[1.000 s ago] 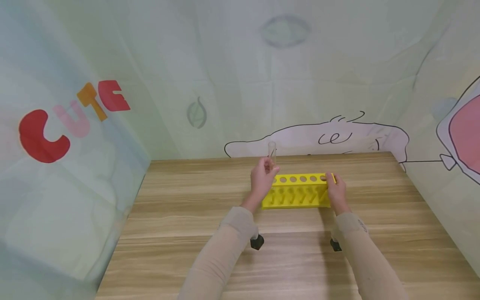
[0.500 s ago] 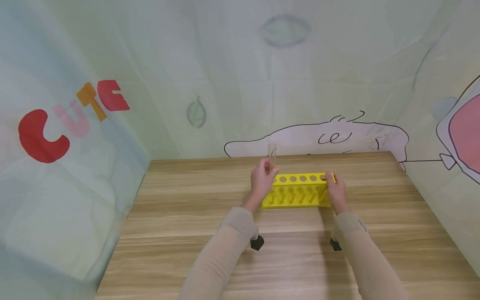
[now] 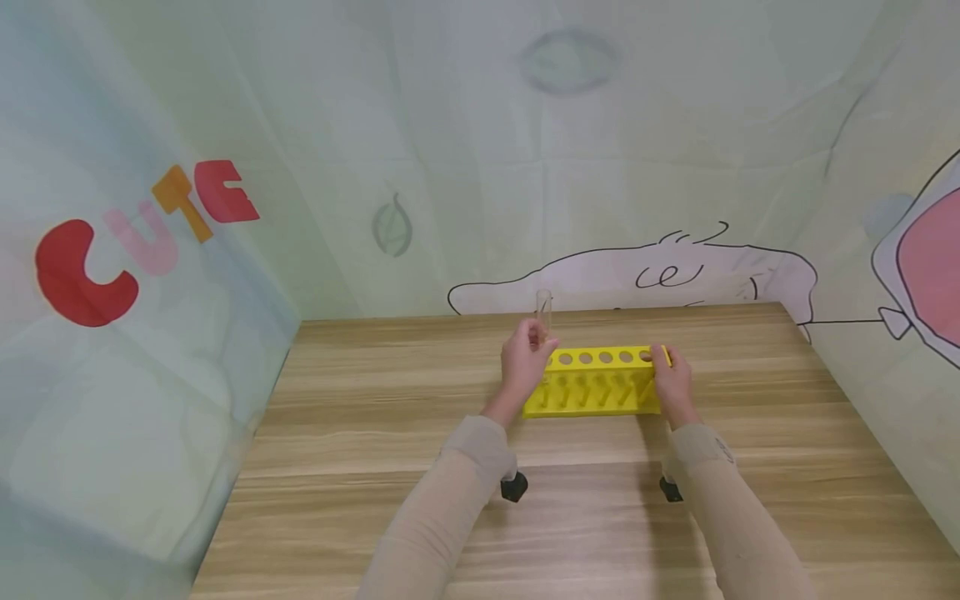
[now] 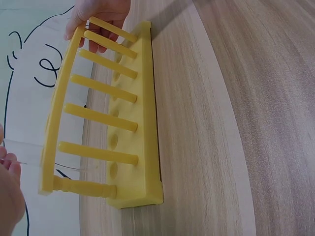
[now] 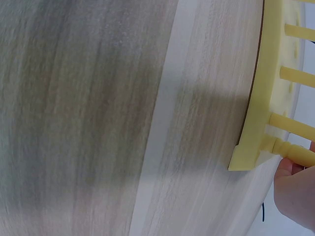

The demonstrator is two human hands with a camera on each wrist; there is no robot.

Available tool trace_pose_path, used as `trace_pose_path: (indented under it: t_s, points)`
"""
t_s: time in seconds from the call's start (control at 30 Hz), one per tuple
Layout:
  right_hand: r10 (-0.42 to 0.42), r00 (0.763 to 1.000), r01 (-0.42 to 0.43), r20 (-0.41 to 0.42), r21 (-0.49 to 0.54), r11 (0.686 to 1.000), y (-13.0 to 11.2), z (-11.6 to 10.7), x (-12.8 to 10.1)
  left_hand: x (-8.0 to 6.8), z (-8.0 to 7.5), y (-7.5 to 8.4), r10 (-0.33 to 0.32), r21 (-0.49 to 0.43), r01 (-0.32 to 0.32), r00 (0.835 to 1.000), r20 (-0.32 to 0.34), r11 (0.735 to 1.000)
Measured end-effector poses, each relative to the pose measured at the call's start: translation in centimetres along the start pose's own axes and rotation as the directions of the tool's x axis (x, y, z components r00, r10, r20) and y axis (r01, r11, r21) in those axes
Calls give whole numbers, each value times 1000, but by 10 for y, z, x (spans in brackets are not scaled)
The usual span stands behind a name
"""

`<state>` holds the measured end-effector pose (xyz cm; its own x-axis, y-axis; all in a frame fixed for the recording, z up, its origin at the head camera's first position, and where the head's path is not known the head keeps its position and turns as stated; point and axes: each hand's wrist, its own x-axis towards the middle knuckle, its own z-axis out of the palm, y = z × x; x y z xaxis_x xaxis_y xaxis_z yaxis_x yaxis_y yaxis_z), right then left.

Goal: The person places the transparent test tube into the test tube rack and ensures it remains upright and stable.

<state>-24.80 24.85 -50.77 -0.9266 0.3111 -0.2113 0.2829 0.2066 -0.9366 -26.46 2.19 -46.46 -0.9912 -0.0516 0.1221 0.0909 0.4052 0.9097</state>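
Observation:
A yellow test-tube rack [image 3: 596, 382] stands on the wooden table [image 3: 375, 433], its top row of round holes showing. My left hand [image 3: 527, 360] pinches a clear glass test tube [image 3: 544, 310] upright at the rack's left end, its lower part inside the leftmost hole. In the left wrist view the tube [image 4: 49, 164] shows faintly through the rack [image 4: 133, 137], with my left fingers [image 4: 10, 191] at the frame's edge. My right hand [image 3: 672, 379] grips the rack's right end. The right wrist view shows that end of the rack [image 5: 268, 118] and my right fingers [image 5: 295, 191] against it.
Printed fabric walls close in the table on the left, back and right. Two small black objects [image 3: 514, 485] [image 3: 670, 490] sit under my forearms. Bare wood [image 4: 236, 123] stretches in front of the rack.

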Motion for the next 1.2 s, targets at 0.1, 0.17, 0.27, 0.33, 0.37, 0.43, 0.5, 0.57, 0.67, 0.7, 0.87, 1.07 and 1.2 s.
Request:
trace_pose_path:
  t_s: [0.1, 0.17, 0.27, 0.33, 0.37, 0.43, 0.5, 0.57, 0.67, 0.7, 0.87, 1.07, 1.2]
  points:
    - [11, 1000, -11, 4, -2, 1000, 0, 0, 0, 0, 0, 0, 3, 0, -3, 1000, -2, 1000]
    - [15, 1000, -15, 3, -3, 1000, 0, 0, 0, -1, -1, 0, 1, -1, -1, 1000, 0, 1000]
    - [13, 1000, -13, 0, -8, 1000, 0, 0, 0, -1, -1, 0, -1, 2, 1, 1000, 7, 1000]
    - [14, 1000, -14, -4, -9, 1000, 0, 1, 0, -1, -1, -1, 1, 0, -1, 1000, 14, 1000]
    - [13, 1000, -13, -6, -9, 1000, 0, 1, 0, -1, -1, -2, 0, -2, 0, 1000, 17, 1000]
    - [11, 1000, -11, -9, -5, 1000, 0, 1, 1, -1, -1, -3, -3, -3, 3, 1000, 22, 1000]
    - [14, 1000, -14, -14, 1, 1000, 0, 1, 1, -1, -1, -4, -6, -3, 6, 1000, 24, 1000]
    - [9, 1000, -8, -19, 4, 1000, 0, 2, 1, -1, -1, -4, -8, 2, 8, 1000, 23, 1000]
    - [4, 1000, -4, -20, 4, 1000, 1, 2, 1, -2, -1, -5, -4, 15, 4, 1000, 23, 1000]
    - [4, 1000, -4, -19, 5, 1000, 1, 2, 1, -2, -1, -5, -3, 18, 2, 1000, 24, 1000]
    - [7, 1000, -7, -9, 3, 1000, 0, 2, 1, -1, -1, -5, -6, 22, 5, 999, 33, 1000]
    - [13, 1000, -13, -8, -2, 1000, -1, 1, 1, -1, -1, -4, -18, 29, 17, 999, 42, 999]
    - [15, 1000, -15, -7, -5, 1000, -1, 1, 1, -2, -1, -4, -20, 27, 19, 999, 46, 999]
